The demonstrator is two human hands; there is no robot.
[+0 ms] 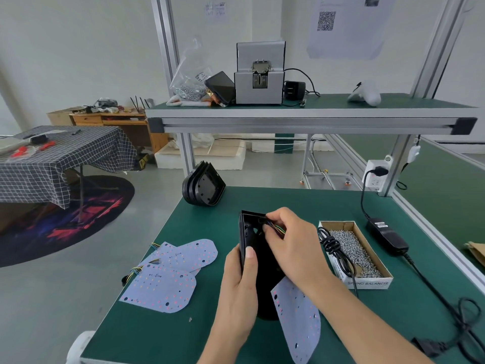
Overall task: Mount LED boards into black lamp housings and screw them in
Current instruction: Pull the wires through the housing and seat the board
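At frame centre, the left hand is gripping the black housing upright while the right hand is pinching the wire bundle at its top edge. Its LED board is hanging outside, unseated. Spare boards at left, stacked housings above and boxed screws at right are awaiting use; judged early.

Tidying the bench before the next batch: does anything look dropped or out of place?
One small loose bit, likely a stray screw, lies on the green mat near the front edge, apart from the screw box. Otherwise nothing stands out.
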